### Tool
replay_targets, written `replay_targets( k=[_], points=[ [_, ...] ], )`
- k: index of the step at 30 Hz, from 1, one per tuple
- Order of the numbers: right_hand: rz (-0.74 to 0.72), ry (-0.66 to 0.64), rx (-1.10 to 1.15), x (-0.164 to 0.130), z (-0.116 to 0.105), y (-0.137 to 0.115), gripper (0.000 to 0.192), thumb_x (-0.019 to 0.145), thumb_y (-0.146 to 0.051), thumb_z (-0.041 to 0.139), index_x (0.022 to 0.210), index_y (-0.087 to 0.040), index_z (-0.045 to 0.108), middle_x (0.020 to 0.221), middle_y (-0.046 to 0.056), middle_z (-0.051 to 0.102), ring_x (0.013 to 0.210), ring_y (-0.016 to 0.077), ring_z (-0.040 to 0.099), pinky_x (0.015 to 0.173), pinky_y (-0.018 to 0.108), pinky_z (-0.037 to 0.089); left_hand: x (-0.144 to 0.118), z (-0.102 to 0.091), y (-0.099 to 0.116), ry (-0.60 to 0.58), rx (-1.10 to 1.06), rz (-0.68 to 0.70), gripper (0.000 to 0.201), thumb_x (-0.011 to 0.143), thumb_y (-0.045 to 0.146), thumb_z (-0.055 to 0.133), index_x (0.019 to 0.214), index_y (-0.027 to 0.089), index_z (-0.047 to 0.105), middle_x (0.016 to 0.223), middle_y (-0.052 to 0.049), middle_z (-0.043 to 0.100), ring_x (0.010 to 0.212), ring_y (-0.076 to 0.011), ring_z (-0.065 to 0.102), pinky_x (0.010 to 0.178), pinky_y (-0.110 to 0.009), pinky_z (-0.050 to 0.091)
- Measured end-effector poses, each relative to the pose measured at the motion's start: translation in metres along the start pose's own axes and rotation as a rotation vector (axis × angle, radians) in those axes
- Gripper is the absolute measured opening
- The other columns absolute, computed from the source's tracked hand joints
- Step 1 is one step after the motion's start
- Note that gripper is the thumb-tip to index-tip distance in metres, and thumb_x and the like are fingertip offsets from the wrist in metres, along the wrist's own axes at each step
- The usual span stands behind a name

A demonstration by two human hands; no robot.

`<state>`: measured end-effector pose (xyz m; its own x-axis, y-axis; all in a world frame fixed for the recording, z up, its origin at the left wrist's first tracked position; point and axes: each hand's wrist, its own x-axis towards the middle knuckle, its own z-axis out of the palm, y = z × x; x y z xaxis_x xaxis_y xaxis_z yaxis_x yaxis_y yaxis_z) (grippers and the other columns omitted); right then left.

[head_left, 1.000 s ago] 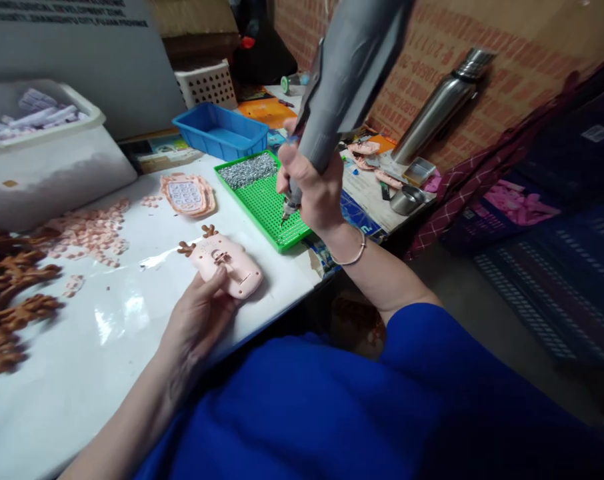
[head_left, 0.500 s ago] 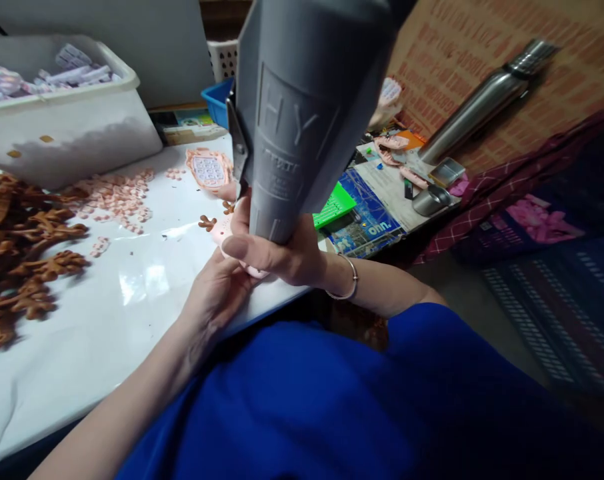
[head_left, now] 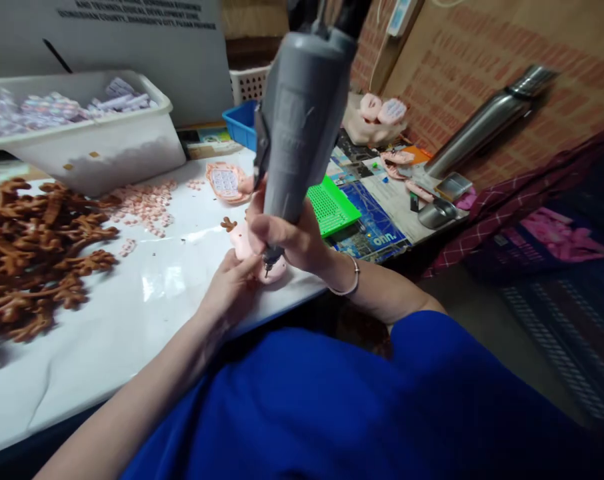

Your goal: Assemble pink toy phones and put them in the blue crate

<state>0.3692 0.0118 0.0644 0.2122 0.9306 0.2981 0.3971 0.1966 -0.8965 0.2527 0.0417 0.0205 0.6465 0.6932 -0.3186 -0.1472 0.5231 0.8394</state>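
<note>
While the left hand (head_left: 235, 280) grips a pink toy case (head_left: 241, 241) near the front edge of the white table (head_left: 117, 347), the right hand (head_left: 295, 233) is closed firmly around a grey power screwdriver (head_left: 305, 120). The thumb of the left hand lies on top of the case, and its other fingers are mostly hidden. At the far end of the case a brown antler (head_left: 228, 224) shows clearly; the middle part is partly covered by the right hand. The screwdriver stands tilted, and its bit (head_left: 267, 270) points downward over the near end of the case, but I cannot tell if the tip touches it. Just beyond the case lies a pink shell (head_left: 226, 184) with pale keys, and to the right of the hands is a green tray (head_left: 335, 212), partly hidden behind the screwdriver. On the left side of the table there is a heap of brown antler pieces (head_left: 37, 260), and next to it are scattered small pink pieces (head_left: 145, 208). Behind them stands a white tub (head_left: 122, 157) with lilac parts (head_left: 52, 110) inside. At the far right, a steel flask (head_left: 487, 123) leans near two small metal containers (head_left: 437, 215).
</note>
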Motion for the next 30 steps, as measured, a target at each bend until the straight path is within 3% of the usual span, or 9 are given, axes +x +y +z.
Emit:
replay_targets(
  k=[2, 4, 7, 9, 13, 17, 23, 26, 30],
  points=[
    [-0.213, 0.091, -0.002, 0.009, -0.011, 0.001, 0.066, 0.088, -0.081, 0.031, 0.094, -0.019, 0.054, 0.073, 0.001, 0.057, 0.066, 0.0135, 0.062, 0.07, 0.031, 0.059, -0.006, -0.009, 0.006, 0.015, 0.168, 0.078, 0.043, 0.061, 0.037, 0.082, 0.091, 0.018, 0.058, 0.077, -0.001, 0.069, 0.069, -0.017, 0.065, 0.063, -0.027, 0.053],
    [-0.467, 0.378, -0.086, 0.011, -0.024, -0.002, 0.067, 0.09, -0.078, 0.029, 0.112, -0.019, 0.051, 0.095, 0.007, 0.06, 0.091, 0.0189, 0.067, 0.089, 0.038, 0.058, -0.015, -0.024, 0.013, 0.073, 0.471, 0.224, 0.042, 0.065, 0.04, 0.081, 0.095, 0.018, 0.063, 0.083, -0.002, 0.072, 0.074, -0.0185, 0.067, 0.067, -0.028, 0.052],
    [-0.889, 0.801, -0.335, 0.0, -0.038, -0.008, 0.051, 0.093, -0.063, 0.049, 0.126, -0.024, 0.05, 0.123, 0.006, 0.056, 0.129, 0.0264, 0.053, 0.115, 0.048, 0.04, -0.031, -0.051, 0.019, 0.204, 0.976, 0.549, 0.034, 0.076, 0.04, 0.074, 0.104, 0.02, 0.07, 0.088, -0.003, 0.075, 0.074, -0.0188, 0.068, 0.068, -0.028, 0.049],
    [-1.015, 0.626, -0.516, -0.012, -0.034, -0.007, 0.031, 0.093, -0.046, 0.059, 0.116, -0.026, 0.058, 0.12, 0.002, 0.06, 0.123, 0.0239, 0.055, 0.113, 0.045, 0.042, -0.041, -0.066, 0.02, 0.233, 1.154, 0.77, 0.028, 0.084, 0.036, 0.069, 0.108, 0.021, 0.07, 0.091, -0.003, 0.076, 0.071, -0.0173, 0.068, 0.067, -0.027, 0.049],
    [-0.921, 0.111, -0.699, -0.026, 0.002, 0.014, 0.027, 0.099, -0.041, 0.052, 0.11, -0.02, 0.064, 0.106, 0.003, 0.07, 0.112, 0.0214, 0.061, 0.107, 0.046, 0.044, -0.05, -0.082, 0.017, 0.15, 1.325, 1.042, 0.023, 0.091, 0.027, 0.063, 0.113, 0.02, 0.067, 0.096, -0.005, 0.076, 0.076, -0.0173, 0.068, 0.069, -0.028, 0.049],
    [-0.91, -0.009, -0.637, -0.02, 0.033, 0.037, 0.031, 0.1, -0.041, 0.05, 0.101, -0.015, 0.067, 0.087, 0.003, 0.072, 0.087, 0.0172, 0.062, 0.089, 0.038, 0.049, -0.053, -0.086, 0.012, 0.159, 1.408, 1.101, 0.02, 0.092, 0.024, 0.062, 0.109, 0.015, 0.066, 0.089, -0.007, 0.074, 0.073, -0.0184, 0.062, 0.065, -0.029, 0.048],
    [-0.924, 0.028, -0.542, -0.018, 0.041, 0.04, 0.032, 0.1, -0.035, 0.051, 0.087, -0.011, 0.068, 0.073, 0.005, 0.066, 0.074, 0.0163, 0.056, 0.076, 0.032, 0.049, -0.05, -0.09, 0.005, 0.203, 1.4, 1.143, 0.014, 0.091, 0.02, 0.061, 0.102, 0.014, 0.067, 0.08, -0.005, 0.074, 0.066, -0.0174, 0.058, 0.062, -0.029, 0.046],
    [-0.844, -0.012, -0.49, -0.017, 0.04, 0.037, 0.031, 0.099, -0.037, 0.053, 0.088, -0.013, 0.068, 0.073, 0.003, 0.066, 0.072, 0.0142, 0.057, 0.076, 0.03, 0.05, -0.049, -0.089, 0.005, 0.218, 1.296, 1.032, 0.017, 0.09, 0.027, 0.061, 0.098, 0.017, 0.07, 0.078, -0.005, 0.073, 0.066, -0.0181, 0.058, 0.063, -0.03, 0.045],
    [-0.675, -0.072, -0.373, -0.01, 0.03, 0.026, 0.042, 0.101, -0.045, 0.045, 0.113, -0.009, 0.065, 0.108, 0.012, 0.069, 0.105, 0.0153, 0.063, 0.094, 0.03, 0.052, -0.054, -0.078, 0.018, 0.289, 0.664, 0.481, 0.035, 0.08, 0.048, 0.069, 0.101, 0.02, 0.071, 0.082, -0.003, 0.071, 0.069, -0.0171, 0.062, 0.065, -0.027, 0.049]
  ],
)
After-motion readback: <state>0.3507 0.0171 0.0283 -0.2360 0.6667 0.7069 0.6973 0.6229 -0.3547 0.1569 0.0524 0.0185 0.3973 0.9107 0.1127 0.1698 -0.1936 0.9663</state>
